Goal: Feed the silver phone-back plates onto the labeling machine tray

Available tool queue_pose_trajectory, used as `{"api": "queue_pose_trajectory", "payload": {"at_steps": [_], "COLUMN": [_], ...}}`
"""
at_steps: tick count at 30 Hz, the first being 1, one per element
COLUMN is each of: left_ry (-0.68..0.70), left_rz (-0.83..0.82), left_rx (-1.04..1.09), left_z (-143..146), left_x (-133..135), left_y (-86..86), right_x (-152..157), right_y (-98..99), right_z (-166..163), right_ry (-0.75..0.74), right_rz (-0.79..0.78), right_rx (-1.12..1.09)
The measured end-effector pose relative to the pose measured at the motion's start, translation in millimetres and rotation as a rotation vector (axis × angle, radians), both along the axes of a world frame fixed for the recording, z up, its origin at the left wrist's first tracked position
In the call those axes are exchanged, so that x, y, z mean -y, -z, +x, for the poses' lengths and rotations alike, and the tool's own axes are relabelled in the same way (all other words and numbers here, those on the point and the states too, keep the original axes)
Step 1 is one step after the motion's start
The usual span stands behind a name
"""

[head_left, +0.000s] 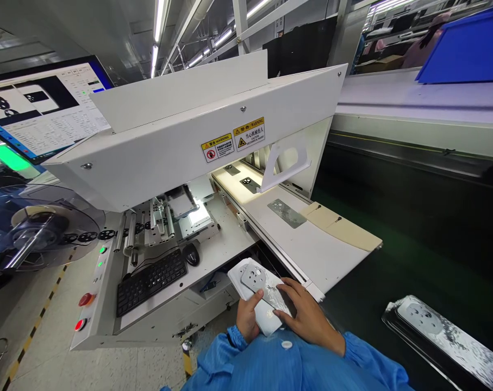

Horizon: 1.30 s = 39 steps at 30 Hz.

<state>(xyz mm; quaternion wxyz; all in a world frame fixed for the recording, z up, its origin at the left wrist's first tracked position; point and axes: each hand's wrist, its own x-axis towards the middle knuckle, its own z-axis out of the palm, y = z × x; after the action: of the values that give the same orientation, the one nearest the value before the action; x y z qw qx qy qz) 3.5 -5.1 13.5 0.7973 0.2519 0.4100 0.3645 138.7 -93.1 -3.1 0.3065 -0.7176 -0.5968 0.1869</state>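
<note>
- Close against the blue smock (266,364), the left hand (248,321) pinches a white tray (267,321), its thumb at the edge of a patterned panel (266,285); the right hand (307,316) grasps that panel across its width. The panel lies slightly askew over the tray.
- If one grip loosened or the tray tipped, the panel could slide off and drop, since nothing but the hands and the tray visibly carries it.
- Bare fingertips on the patterned face might smudge it; dragging it over the tray's rim might scratch it.
- Ahead is the white feed platform (311,255), with a second panel (286,213) lying beside beige plates (346,227). Anything put down carelessly there could knock into it.
- Farther in, another panel (250,185) lies on the lit strip, partly hidden by a white bracket (285,167), which narrows the way under the hood (213,127) with its warning labels (249,133).
- Leftward, a keyboard (152,282) and mouse (191,254) occupy the worktop (230,222).
- At lower right, stacked trays (393,321) bear another patterned piece (450,334) on the dark belt (360,282).
</note>
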Motion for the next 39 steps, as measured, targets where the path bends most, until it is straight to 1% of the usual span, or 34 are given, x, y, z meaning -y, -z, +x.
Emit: {"api": "queue_pose_trajectory", "payload": {"at_steps": [6, 14, 24, 31, 35, 37, 39], "left_ry": [0.005, 0.004, 0.009, 0.003, 0.019, 0.058, 0.095], "left_rz": [-0.004, -0.014, 0.005, 0.005, -0.001, -0.008, -0.015], "left_rx": [-0.006, 0.008, -0.028, -0.011, 0.001, 0.017, 0.035], "left_z": [-1.8, -2.5, -2.2, -2.4, -3.4, -4.2, -4.8], "left_x": [-1.4, -1.1, -1.0, -1.0, 0.3, 0.9, 1.3], "left_y": [2.3, 5.1, 4.7, 7.1, 6.7, 6.1, 4.9], "right_x": [-0.3, 0.6, 1.1, 2.8, 3.7, 2.6, -0.2], "right_y": [-1.1, 4.9, 1.5, 1.4, -0.3, -1.4, -2.1], "right_z": [-0.7, -0.9, -0.3, 0.4, 15.4, 32.7, 56.1], "right_ry": [-0.001, 0.006, 0.009, 0.03, 0.095, 0.156, 0.242], "right_rz": [-0.014, 0.014, 0.026, 0.048, 0.102, 0.131, 0.129], "right_rx": [-0.002, 0.005, -0.002, 0.023, 0.092, 0.148, 0.22]}}
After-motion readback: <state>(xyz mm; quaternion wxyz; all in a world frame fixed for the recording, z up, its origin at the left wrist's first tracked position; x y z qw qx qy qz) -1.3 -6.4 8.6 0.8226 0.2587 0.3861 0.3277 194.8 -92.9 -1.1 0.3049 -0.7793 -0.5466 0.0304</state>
